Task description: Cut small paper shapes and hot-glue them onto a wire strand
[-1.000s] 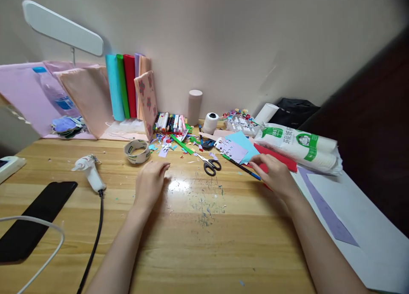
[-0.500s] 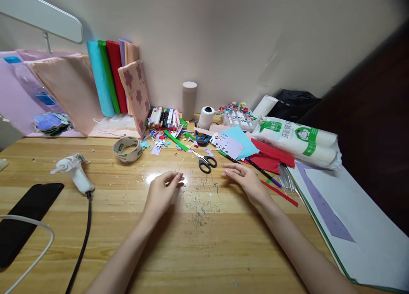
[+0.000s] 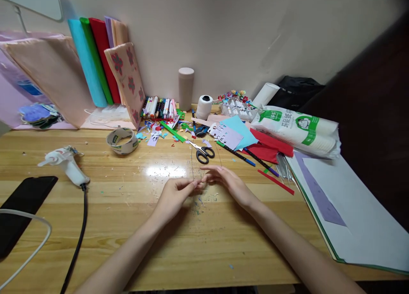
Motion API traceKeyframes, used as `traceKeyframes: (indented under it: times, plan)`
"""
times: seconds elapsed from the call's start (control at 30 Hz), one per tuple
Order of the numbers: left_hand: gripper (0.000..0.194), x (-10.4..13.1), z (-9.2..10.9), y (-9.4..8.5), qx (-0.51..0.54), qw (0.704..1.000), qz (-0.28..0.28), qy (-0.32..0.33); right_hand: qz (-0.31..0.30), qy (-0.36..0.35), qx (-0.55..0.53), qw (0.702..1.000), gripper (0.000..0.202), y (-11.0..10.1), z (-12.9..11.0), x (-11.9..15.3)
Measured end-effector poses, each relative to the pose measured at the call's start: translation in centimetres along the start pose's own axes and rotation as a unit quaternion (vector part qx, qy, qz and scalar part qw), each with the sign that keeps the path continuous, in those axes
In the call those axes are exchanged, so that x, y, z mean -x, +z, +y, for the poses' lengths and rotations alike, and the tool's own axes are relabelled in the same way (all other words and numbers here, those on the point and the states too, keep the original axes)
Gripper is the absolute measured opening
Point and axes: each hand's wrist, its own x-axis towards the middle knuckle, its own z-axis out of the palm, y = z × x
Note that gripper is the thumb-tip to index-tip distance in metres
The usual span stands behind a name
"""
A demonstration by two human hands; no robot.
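Observation:
My left hand (image 3: 179,196) is over the middle of the wooden table, thumb and fingers pinched together on a thin wire or thread (image 3: 192,162) that rises from them. Close beside it on the right, my right hand (image 3: 228,183) meets its fingertips, the index finger stretched above the others. A second faint thin line (image 3: 220,158) runs up near my right fingers; whether they grip it is too small to tell. Black-handled scissors (image 3: 203,154) lie just beyond both hands, with the blades pointing away to the left.
On the left are a glue gun (image 3: 67,162), a phone (image 3: 27,202) and a tape roll (image 3: 122,140). Paper scraps, markers (image 3: 159,108), a thread spool (image 3: 203,107) and a bottle (image 3: 186,89) stand behind. Bagged paper cups (image 3: 300,128) and a large pad (image 3: 361,217) are at right.
Both hands have come together, my left hand moving right and my right hand moving left. The view has shifted, so the table's front edge now shows at the bottom.

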Motion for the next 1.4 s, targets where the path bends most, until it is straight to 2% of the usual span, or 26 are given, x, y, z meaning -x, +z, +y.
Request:
traceKeyframes:
  times: [0.17, 0.27, 0.37, 0.73, 0.83, 1.07, 1.3, 1.4]
  plan:
    - [0.032, 0.1, -0.1, 0.3, -0.007, 0.999, -0.022, -0.03, -0.051, 0.005, 0.036, 0.998, 0.044, 0.7, 0.0, 0.5]
    - [0.034, 0.3, -0.2, 0.5, 0.032, 0.994, -0.075, -0.076, -0.081, 0.012, 0.041, 0.996, 0.043, 1.4, -0.3, 1.0]
    - [0.034, 0.7, -0.3, 0.8, 0.083, 0.985, -0.124, -0.092, -0.106, 0.029, -0.012, 0.994, 0.043, 2.2, -0.3, 1.5]
    - [0.028, 0.7, -0.6, 0.9, 0.026, 0.98, -0.179, -0.082, -0.09, 0.087, -0.085, 0.988, 0.049, 3.6, 1.0, 1.7]
    - [0.027, 0.7, -0.9, 0.8, -0.004, 0.979, -0.19, -0.068, -0.085, 0.076, -0.087, 0.99, 0.049, 3.9, 1.0, 1.8]
    - [0.025, 0.8, -0.1, 0.2, -0.029, 0.979, -0.198, -0.033, -0.109, 0.068, -0.094, 0.987, 0.046, 3.1, 0.1, 1.7]
    - [0.025, 1.2, 0.3, -0.1, 0.1, 0.943, -0.307, -0.08, -0.157, 0.026, -0.167, 0.973, 0.033, 1.4, 0.1, 1.5]
    - [0.027, 1.2, 0.1, 0.3, 0.102, 0.933, -0.335, -0.078, -0.151, 0.023, -0.169, 0.974, 0.029, 1.2, 0.8, 1.4]
